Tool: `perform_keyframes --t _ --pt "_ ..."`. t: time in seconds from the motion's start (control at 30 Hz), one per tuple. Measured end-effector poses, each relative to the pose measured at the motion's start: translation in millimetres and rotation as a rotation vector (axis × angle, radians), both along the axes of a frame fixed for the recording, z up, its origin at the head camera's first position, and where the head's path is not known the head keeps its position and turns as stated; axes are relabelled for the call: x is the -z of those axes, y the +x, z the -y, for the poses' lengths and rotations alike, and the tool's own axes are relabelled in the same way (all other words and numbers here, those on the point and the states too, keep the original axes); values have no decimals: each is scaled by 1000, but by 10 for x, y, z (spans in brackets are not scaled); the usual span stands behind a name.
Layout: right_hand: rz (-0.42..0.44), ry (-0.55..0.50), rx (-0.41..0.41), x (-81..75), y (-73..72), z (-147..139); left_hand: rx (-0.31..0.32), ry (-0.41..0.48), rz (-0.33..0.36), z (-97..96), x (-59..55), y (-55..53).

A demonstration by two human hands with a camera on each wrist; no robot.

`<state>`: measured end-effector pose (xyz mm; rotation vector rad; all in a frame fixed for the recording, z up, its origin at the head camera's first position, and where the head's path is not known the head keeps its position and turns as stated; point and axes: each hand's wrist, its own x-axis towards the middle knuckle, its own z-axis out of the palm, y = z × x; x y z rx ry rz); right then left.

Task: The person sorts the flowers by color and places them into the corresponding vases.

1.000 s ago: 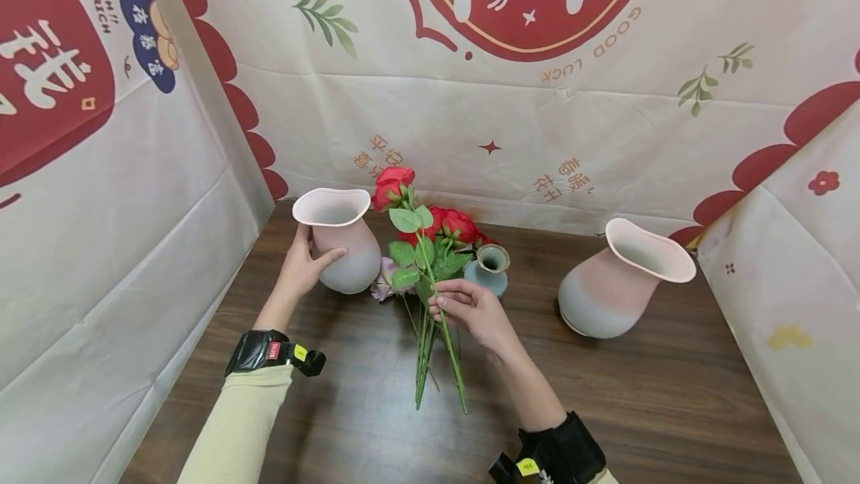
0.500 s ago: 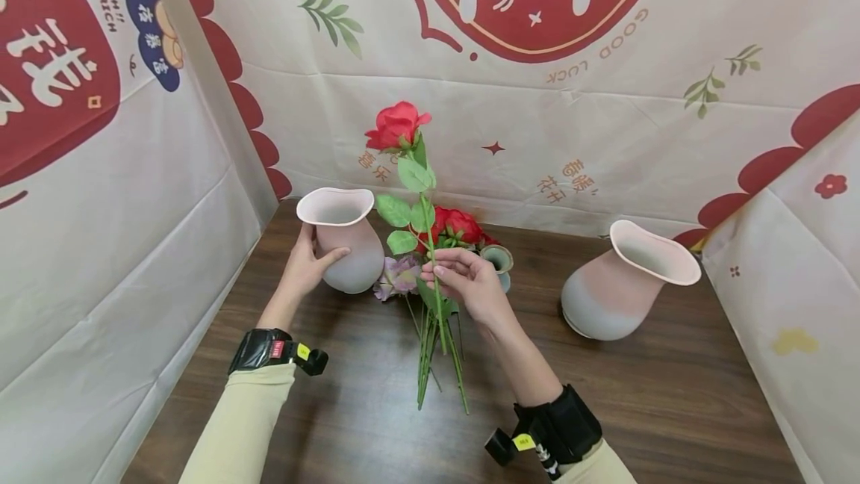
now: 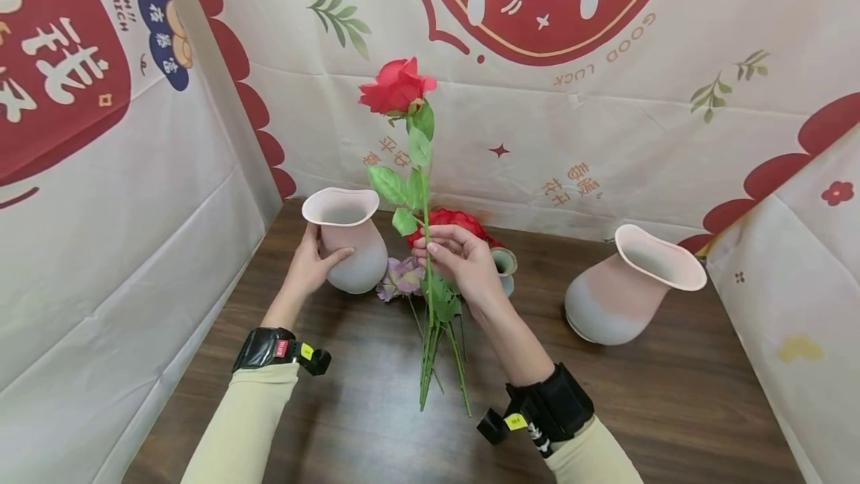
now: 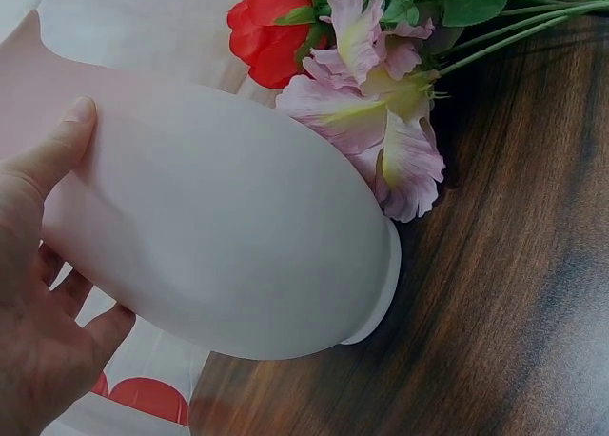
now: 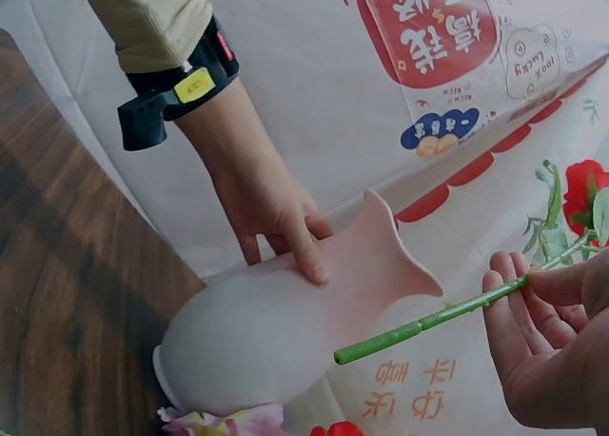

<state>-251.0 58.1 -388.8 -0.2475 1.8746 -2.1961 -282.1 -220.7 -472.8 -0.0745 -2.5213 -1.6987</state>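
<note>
My left hand (image 3: 312,264) grips the neck of a pink-to-grey vase (image 3: 356,256) with a wavy rim, standing at the back left of the table. In the left wrist view the thumb lies across the vase (image 4: 228,217). My right hand (image 3: 463,260) pinches the green stem of a red rose (image 3: 398,87), held upright with its bloom above the vase's rim. The right wrist view shows the cut end of the stem (image 5: 400,336) pointing toward the vase. Beneath the right hand lie more red roses (image 3: 457,221) and a lilac flower (image 3: 401,277), stems toward me.
A small blue vase (image 3: 505,271) stands behind my right hand, partly hidden by it. Farther right is a second pink-to-grey vase (image 3: 625,290). Printed cloth walls (image 3: 510,118) enclose the dark wooden table (image 3: 376,394) at the back and sides.
My right hand has lifted the red rose up out of the pile, and its bloom now stands well above the vase. The left hand keeps its grip on the vase.
</note>
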Motion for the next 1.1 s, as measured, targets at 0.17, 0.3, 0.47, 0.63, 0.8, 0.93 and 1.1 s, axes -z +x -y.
perform_keyframes --t 0.17,0.3,0.47,0.63,0.8,0.93,1.1 --pt "-34 -37 23 -81 -52 83 3 -7 -10 4 -7 17" --pt "-84 -87 38 -155 -99 156 -1 -5 -14 6 -4 15" --pt "-159 -134 38 -290 -165 290 -7 -14 -19 15 12 2" --pt "-239 -166 73 -403 -261 450 -4 -19 -31 16 28 -10" --pt "-308 -222 143 -476 -368 590 -6 -16 -29 8 25 -14" --pt "-378 -255 167 -524 -451 697 -11 -11 -17 5 8 -11" --pt "-521 -232 188 -536 -567 834 -10 -1 -12 13 8 -7"
